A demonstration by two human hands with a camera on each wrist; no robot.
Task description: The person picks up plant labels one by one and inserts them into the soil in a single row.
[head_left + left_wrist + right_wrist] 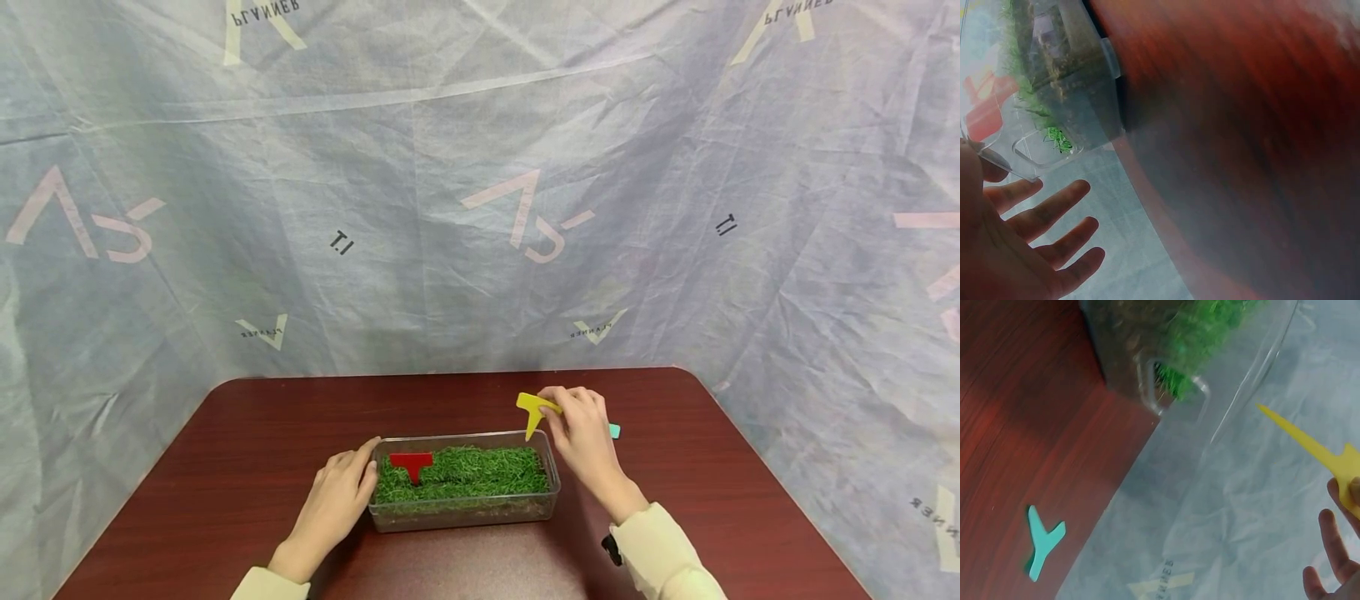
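Note:
A clear plastic tub (465,516) filled with green grass (480,471) stands on the table. My left hand (333,500) rests against the tub's left end, thumb and index finger at the rim and the other fingers spread. A red T-shaped plant label (411,461) stands upright in the grass near that end. Over the far right corner, my right hand (588,433) pinches a yellow plant label (531,405) by its crossbar, its pointed tip facing down. A teal plant label (1041,544) lies on the table beyond the tub's right end, partly hidden by the right hand in the head view.
The dark red wooden table (285,417) extends around the tub on all sides. Grey printed cloth (420,250) hangs behind the table and along both sides. A dark band (612,549) shows under the right sleeve.

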